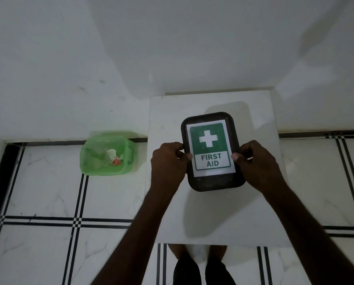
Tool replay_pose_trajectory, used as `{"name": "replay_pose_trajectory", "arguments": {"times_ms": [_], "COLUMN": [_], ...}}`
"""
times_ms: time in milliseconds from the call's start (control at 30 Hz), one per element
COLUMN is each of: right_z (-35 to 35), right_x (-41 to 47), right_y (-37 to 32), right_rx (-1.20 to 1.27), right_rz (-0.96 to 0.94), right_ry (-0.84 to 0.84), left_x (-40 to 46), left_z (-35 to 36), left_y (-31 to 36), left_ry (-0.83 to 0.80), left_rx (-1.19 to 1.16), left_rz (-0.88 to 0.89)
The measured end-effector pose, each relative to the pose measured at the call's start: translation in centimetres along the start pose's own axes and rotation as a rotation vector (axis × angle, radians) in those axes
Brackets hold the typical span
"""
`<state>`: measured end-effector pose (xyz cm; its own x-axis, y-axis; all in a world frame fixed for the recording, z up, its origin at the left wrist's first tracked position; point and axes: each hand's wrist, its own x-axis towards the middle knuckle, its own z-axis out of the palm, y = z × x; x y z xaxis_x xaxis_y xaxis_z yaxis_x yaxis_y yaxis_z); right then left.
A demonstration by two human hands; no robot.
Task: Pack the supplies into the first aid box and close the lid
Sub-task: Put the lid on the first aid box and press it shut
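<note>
The first aid box (213, 183) is a dark rectangular container with its lid on, showing a green and white "FIRST AID" label with a white cross. It sits on a small white table (213, 219). My left hand (167, 163) grips the box's left edge, thumb on the lid. My right hand (256, 163) grips the right edge the same way. The box's contents are hidden under the lid.
A green plastic basket (89, 161) stands on the tiled floor left of the table, holding white items and a small red-orange one (116, 161). White walls rise behind. My feet show below the table's near edge.
</note>
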<state>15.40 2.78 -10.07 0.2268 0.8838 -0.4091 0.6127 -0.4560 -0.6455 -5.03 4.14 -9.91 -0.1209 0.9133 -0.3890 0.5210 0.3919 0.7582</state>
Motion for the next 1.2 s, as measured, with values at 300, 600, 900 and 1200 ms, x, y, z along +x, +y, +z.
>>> {"name": "replay_pose_trajectory", "arguments": {"times_ms": [300,600,900,1200], "right_z": [0.1,0.9,0.5,0.0], "right_x": [-1.9,-3.7,-3.4,3.0], "right_y": [1.2,2.9,3.3,-0.2], "right_rx": [0.091,0.416,0.452,0.364], "right_rz": [0.094,0.235,0.229,-0.002], "right_ry": [-0.018,-0.138,-0.202,-0.069], "left_x": [-2.7,-7.2,-6.6,-1.2], "left_z": [0.6,2.1,2.4,1.9], "left_y": [0.0,-2.3,-2.0,0.5], "left_ry": [0.024,-0.007,-0.013,0.037], "left_rx": [0.011,-0.438,-0.478,-0.466], "left_rz": [-0.006,-0.336,-0.347,-0.121]}}
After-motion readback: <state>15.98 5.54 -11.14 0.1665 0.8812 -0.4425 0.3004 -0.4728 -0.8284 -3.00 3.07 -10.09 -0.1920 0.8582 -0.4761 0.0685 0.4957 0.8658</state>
